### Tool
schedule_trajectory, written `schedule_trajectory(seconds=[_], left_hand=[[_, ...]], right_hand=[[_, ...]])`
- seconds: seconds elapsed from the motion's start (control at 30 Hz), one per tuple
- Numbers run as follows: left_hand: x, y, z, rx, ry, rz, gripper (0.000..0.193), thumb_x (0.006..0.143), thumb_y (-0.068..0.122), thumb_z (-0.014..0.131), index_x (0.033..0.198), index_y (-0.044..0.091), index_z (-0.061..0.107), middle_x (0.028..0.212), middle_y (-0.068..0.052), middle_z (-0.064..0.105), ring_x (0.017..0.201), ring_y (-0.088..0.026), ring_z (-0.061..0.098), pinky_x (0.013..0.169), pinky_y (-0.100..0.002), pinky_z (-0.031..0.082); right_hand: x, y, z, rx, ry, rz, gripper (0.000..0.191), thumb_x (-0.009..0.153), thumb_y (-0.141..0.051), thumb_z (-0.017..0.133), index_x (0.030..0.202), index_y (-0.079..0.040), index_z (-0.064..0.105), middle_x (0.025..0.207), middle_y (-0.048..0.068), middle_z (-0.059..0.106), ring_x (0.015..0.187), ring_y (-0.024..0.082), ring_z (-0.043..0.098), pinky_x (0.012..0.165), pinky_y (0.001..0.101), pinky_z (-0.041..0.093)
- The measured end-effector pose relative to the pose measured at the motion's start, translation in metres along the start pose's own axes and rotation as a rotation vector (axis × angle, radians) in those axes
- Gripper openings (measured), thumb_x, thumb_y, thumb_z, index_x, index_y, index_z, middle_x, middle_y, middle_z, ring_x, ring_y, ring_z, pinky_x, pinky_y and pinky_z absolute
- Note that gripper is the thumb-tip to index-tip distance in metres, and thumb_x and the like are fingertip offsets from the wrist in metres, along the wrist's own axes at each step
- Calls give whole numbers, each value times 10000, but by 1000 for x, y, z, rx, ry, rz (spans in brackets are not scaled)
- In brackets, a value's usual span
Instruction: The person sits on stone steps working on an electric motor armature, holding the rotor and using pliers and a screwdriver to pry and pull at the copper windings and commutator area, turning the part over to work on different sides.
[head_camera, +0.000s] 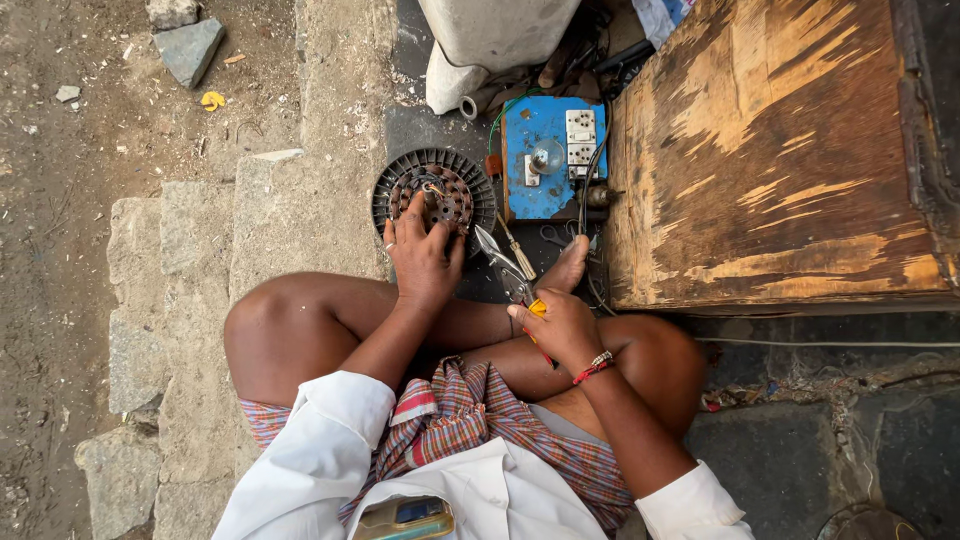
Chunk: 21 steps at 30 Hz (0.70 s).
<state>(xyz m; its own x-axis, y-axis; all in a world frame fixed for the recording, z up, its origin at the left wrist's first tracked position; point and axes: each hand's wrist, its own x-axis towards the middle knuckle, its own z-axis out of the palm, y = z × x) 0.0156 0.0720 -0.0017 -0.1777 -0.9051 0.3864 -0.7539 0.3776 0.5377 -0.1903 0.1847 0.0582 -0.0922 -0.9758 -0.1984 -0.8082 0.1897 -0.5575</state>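
Motor stator (433, 192), the round dark finned disc with copper windings showing through its slots, sits on the stone ground right under the fingertips of the left hand (423, 258). That hand lies flat-ish on the near edge of the disc, fingers spread and curled over the rim, so it's pressing or steadying rather than lifting; most of the disc sticks out beyond the fingers, away from the body. Just to the right of that grip, the right hand (563, 328) is closed around the yellow-and-red handles of a pair of pliers (505, 268), whose metal jaws point up toward the stator and stop just short of it, close beside the left wrist. Past the plier tips lies a blue switchboard (551, 158) with a bulb and sockets, and a worn wooden box (770, 150) stands off to the right of the right hand.
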Motion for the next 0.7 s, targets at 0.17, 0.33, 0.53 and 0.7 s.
schedule_trajectory(seconds=[0.17,0.33,0.53,0.7], left_hand=[[-1,-1,0,-95,36,5,197,831,151,776,979,52,691,1484,-233,467,1368,-398,472,1159,-683,259],[-2,-1,-1,-140,22,-21,150,841,106,756,943,32,674,1462,-246,480,1359,-424,473,1173,-716,217],[-1,-1,-2,-163,36,-19,136,838,90,731,929,14,664,1480,-254,483,1350,-423,491,1191,-695,223],[0,-2,-5,-188,12,-53,115,833,78,714,915,0,697,1480,-262,493,1330,-427,499,1187,-637,255]], right_hand=[[0,-6,0,-9,-81,64,448,870,-470,728,767,-44,636,725,161,679,675,375,678,590,493,501],[-1,-14,-4,-21,-74,-5,402,859,-440,745,793,-54,654,748,141,679,708,368,680,603,486,511],[-1,-20,-2,3,17,-75,339,858,-391,739,812,-60,679,821,123,670,732,369,679,608,486,521],[0,-21,0,-58,-27,-29,393,878,-431,737,812,-52,654,707,167,675,694,393,680,593,512,518]])
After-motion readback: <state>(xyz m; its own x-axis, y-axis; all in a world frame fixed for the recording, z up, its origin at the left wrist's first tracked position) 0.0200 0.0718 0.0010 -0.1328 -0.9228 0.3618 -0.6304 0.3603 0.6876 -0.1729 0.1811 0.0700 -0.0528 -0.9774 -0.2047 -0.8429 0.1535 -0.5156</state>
